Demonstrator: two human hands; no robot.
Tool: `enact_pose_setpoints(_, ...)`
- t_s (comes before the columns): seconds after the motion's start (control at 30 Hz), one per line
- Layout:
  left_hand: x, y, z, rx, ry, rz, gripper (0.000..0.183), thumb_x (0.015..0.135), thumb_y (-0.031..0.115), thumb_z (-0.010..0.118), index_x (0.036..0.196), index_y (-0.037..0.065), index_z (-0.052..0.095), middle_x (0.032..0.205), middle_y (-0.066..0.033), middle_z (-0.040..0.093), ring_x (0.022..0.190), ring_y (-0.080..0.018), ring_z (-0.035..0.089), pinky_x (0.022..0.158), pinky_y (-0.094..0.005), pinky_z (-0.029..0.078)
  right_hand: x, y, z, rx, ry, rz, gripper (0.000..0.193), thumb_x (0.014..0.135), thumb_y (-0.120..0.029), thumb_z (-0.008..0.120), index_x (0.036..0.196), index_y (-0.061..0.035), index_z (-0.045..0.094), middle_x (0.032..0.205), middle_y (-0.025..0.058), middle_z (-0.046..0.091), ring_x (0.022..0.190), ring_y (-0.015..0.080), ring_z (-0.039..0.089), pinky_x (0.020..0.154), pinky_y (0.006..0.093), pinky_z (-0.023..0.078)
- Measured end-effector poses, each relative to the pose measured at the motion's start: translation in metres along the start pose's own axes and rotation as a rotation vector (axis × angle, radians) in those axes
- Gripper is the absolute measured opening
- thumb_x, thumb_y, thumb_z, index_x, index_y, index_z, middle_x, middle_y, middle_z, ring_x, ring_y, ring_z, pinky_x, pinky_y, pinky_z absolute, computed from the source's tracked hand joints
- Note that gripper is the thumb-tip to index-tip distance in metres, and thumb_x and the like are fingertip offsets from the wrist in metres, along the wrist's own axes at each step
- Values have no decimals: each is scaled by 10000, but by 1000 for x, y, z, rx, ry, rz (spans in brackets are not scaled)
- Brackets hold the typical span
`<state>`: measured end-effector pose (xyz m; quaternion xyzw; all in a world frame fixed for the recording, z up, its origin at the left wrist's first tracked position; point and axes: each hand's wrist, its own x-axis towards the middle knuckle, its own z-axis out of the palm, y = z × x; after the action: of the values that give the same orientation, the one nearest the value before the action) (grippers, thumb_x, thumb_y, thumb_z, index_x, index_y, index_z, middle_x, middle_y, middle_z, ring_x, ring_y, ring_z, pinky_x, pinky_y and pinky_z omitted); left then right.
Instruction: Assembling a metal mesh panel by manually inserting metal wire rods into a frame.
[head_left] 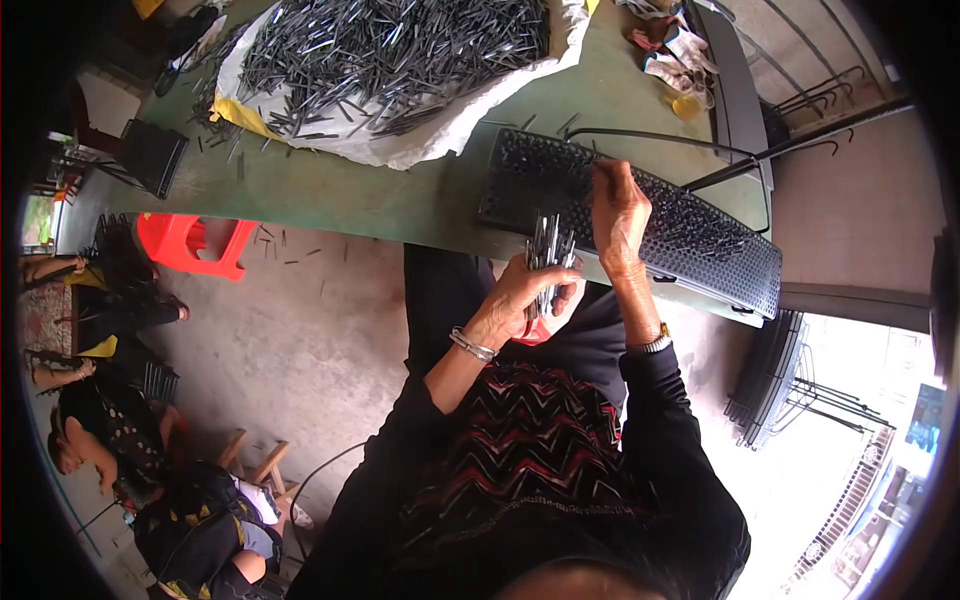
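My left hand (540,290) is closed round an upright bundle of thin, dark metal strips (547,248), whose shiny ends stick up above the fingers. It is held just off the table's near edge. My right hand (620,215) is over a long black rack (715,262) full of small holes, its fingertips pinched together at the rack's surface. Whatever is between those fingertips is too small to make out. Many of the rack's holes hold short dark pieces. The rack lies slantwise along the green table (330,190), with a bent black metal frame (690,145) along its far side.
Beyond my hands, a heap of dark strips (400,60) lies on an opened white sack (440,140). Gloves (685,55) sit at the far right. A red stool (200,245) stands left, more black racks (770,380) at right. Other people (110,420) are at the left.
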<state>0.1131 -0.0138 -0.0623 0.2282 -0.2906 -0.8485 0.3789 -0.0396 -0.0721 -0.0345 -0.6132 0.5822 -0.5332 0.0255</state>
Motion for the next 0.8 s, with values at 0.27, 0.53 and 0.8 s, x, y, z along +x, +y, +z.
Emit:
enact_pose_setpoints(0.27,-2,0,6,19,29,-1,82,782,24,662,803,-41,616,591,-77,580,470,-132,543,425,-250,422,6,-10,-6,-317,-166,-127,101,812,-114,671,911,-122,650,936,90,570,800,300,614,670,385,502)
enact_pose_setpoints(0.53,-6,2,10,305,190,48,77,758,27,668,772,-20,607,577,-50,572,479,-111,543,426,-247,428,1,-51,-56,123,-561,284,281,844,-262,703,908,5,645,750,100,625,692,139,571,627,301,455)
enact_pose_setpoints(0.8,-9,6,23,426,202,84,93,759,49,681,740,11,598,603,-35,589,517,-93,555,465,-246,425,-15,-53,-59,169,-577,350,129,832,-109,648,869,13,628,764,110,651,640,141,575,600,273,459)
